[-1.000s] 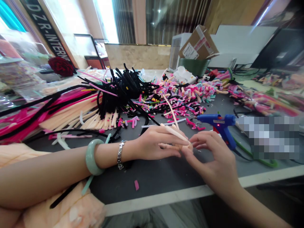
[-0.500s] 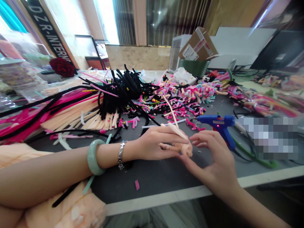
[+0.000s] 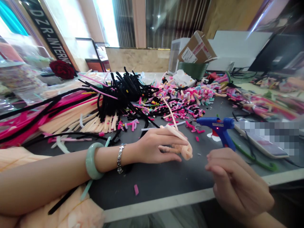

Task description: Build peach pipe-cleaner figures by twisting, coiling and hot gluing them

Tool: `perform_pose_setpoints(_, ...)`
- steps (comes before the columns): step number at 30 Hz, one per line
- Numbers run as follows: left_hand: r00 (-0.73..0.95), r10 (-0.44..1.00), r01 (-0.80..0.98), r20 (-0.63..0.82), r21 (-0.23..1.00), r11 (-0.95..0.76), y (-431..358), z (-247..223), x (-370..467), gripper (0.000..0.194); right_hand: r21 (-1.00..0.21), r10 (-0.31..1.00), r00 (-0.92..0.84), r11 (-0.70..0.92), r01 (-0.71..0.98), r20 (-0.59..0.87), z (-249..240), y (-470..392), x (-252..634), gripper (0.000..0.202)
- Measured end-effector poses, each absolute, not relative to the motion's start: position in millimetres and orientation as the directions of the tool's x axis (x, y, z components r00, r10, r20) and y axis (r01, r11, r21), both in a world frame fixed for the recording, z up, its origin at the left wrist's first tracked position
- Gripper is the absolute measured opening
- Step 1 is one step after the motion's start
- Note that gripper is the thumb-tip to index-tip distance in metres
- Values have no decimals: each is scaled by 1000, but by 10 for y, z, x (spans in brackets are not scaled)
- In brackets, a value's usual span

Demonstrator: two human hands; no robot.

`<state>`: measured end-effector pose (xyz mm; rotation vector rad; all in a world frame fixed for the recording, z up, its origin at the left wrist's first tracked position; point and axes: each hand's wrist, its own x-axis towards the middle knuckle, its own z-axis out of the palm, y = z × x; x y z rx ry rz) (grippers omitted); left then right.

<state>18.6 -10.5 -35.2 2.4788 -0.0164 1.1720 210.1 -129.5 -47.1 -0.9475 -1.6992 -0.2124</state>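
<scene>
My left hand (image 3: 154,144), with a jade-green bangle (image 3: 93,161) and a silver bracelet (image 3: 121,158) on its wrist, rests low over the dark table. It is closed lightly on a peach pipe cleaner (image 3: 186,151), coiled and knotted at one end, with a twisted stem running back between the fingers. A long pale strand (image 3: 171,114) sticks up beyond the knuckles. My right hand (image 3: 237,183) is curled into a loose fist near the table's front edge, apart from the coiled piece. No object shows in it. A blue glue gun (image 3: 217,124) with a lit red light stands behind it.
Black pipe cleaners (image 3: 125,88) and peach ones (image 3: 104,123) lie in bundles at left. Behind them spreads a heap of pink and coloured offcuts (image 3: 187,91). A phone-like slab (image 3: 268,147), partly pixelated, and a green pipe cleaner (image 3: 258,163) lie at right. A cardboard box (image 3: 198,47) sits at the back.
My right hand has come away from the coiled pipe cleaner, moving right and toward me, and its fingers have curled in. My left hand still holds the piece in nearly the same place.
</scene>
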Motion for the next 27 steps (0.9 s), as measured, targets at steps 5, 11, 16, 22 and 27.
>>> perform_pose_setpoints(5,652,159,-177,741,353,-918,-110,-344,184,39,-380,567,-55,618,688,822,-472,-1297,2107,26)
perform_pose_setpoints(11,646,145,-180,750,333,-926,-111,-350,180,37,-402,581,-9,575,713,814,-467,-1297,2075,20)
perform_pose_setpoints(16,637,134,-189,759,323,-927,-111,-349,185,37,-375,587,-6,526,764,810,-440,-1279,2057,18)
perform_pose_setpoints(22,626,140,-170,768,309,-936,-94,-370,184,34,-445,657,2,509,737,754,-451,-1172,2028,23)
perform_pose_setpoints(27,603,148,-141,784,287,-947,-103,-368,172,35,-484,692,-10,515,708,722,-477,-1141,2041,30)
